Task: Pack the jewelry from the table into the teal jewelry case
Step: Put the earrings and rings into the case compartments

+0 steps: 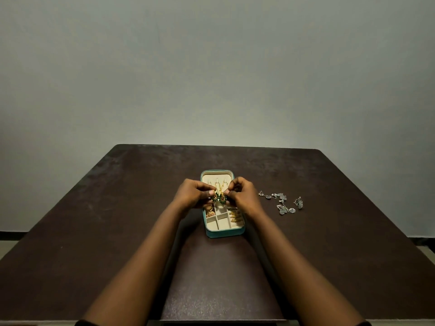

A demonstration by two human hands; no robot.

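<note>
Over the open teal jewelry case [223, 232], in the head view, the left hand [190, 195] and right hand [243, 196] both pinch a gold-and-green pendant [219, 198] (its chain runs toward the lid). On the table [141, 208], silver jewelry [282, 203] lies right of the case, nearer the right hand.

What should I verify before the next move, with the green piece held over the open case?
1. case open: ok.
2. Grip: left hand and right hand both pinch the green piece: ok.
3. Piece above the case, not off to one side: ok.
4. Free compartment at the near end: ok.
5. Chain untangled: cannot tell.
6. All jewelry off the table: not ok, the silver set lies right of the case.
</note>
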